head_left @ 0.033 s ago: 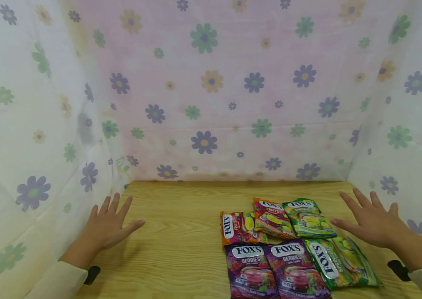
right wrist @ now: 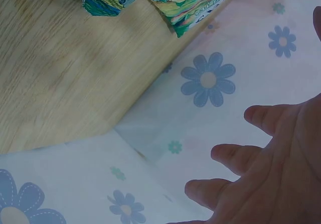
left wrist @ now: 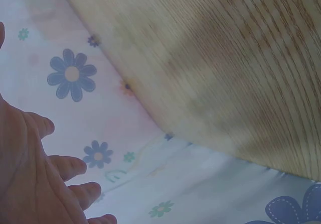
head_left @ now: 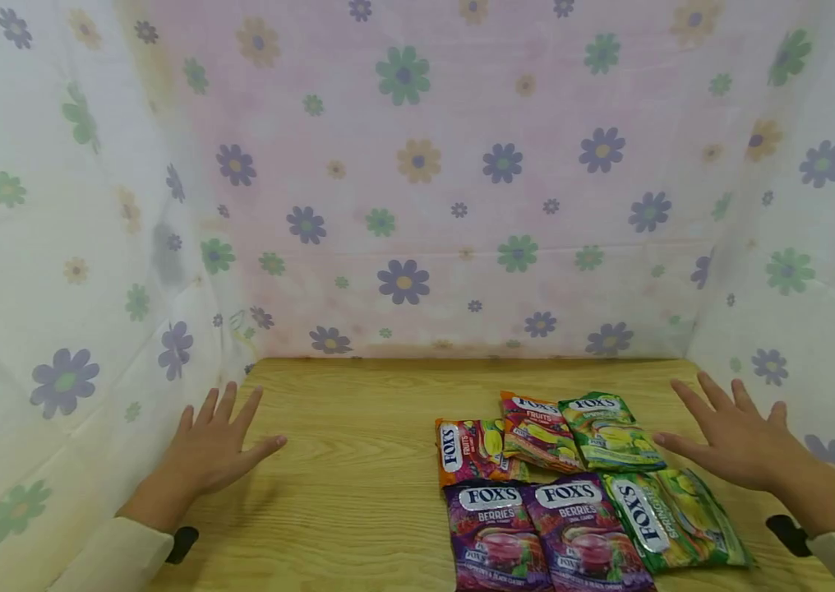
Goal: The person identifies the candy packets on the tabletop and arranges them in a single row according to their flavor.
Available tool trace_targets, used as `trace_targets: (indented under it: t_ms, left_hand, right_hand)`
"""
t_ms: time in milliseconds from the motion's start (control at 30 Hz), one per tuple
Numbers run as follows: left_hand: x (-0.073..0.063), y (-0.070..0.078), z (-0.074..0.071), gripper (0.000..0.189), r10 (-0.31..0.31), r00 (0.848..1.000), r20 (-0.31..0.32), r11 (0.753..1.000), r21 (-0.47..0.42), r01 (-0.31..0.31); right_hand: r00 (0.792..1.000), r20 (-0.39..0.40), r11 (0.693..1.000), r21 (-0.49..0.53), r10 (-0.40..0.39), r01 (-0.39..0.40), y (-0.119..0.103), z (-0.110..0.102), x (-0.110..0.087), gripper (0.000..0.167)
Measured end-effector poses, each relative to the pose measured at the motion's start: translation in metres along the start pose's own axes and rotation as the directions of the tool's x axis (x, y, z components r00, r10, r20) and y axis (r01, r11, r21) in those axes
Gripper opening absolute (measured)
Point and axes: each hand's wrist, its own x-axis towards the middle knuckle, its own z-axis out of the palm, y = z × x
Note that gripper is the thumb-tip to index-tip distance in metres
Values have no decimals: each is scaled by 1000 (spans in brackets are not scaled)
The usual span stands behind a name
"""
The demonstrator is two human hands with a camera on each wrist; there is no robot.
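Note:
My left hand [head_left: 210, 448] is held over the left side of the wooden table with its fingers spread, holding nothing. On the far right my right hand [head_left: 743, 444] is spread the same way, just beside the green candy bags. Two purple Fox's Berries candy bags [head_left: 495, 534] lie side by side at the front. Behind them are a sideways Fox's Fruits bag [head_left: 480, 452] and a second, more upright Fruits bag [head_left: 542, 432]. A green Fox's bag [head_left: 610, 432] lies at the back right, and another green bag [head_left: 676, 520] is turned sideways nearest my right hand.
Flowered white cloth [head_left: 403, 205] walls in the back and both sides of the wooden table [head_left: 343, 460]. Dark wrist pieces [head_left: 182, 544] show under both sleeves. In the right wrist view, green bag edges [right wrist: 193, 3] lie near the table's edge.

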Motion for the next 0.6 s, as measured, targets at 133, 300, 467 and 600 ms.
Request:
trace_targets:
  t_ms: [133, 300, 467, 600]
  left_hand:
    - [1, 0, 1, 103, 2, 1000, 2, 1000, 8, -2]
    - [1, 1, 1, 103, 3, 1000, 11, 1000, 5, -4]
    - [2, 1, 2, 103, 7, 1000, 11, 1000, 7, -7]
    - [4, 1, 5, 104, 10, 1000, 12, 1000, 9, -11]
  right_hand:
    - [1000, 6, 1000, 6, 5, -5, 1, 1, -1, 98]
    - [1000, 12, 1000, 5, 8, -8, 2, 1, 1, 99]
    - [1000, 9, 1000, 0, 3, -3, 0, 1, 3, 100]
    - [1000, -6, 1000, -7, -9, 9, -3, 1, 5, 100]
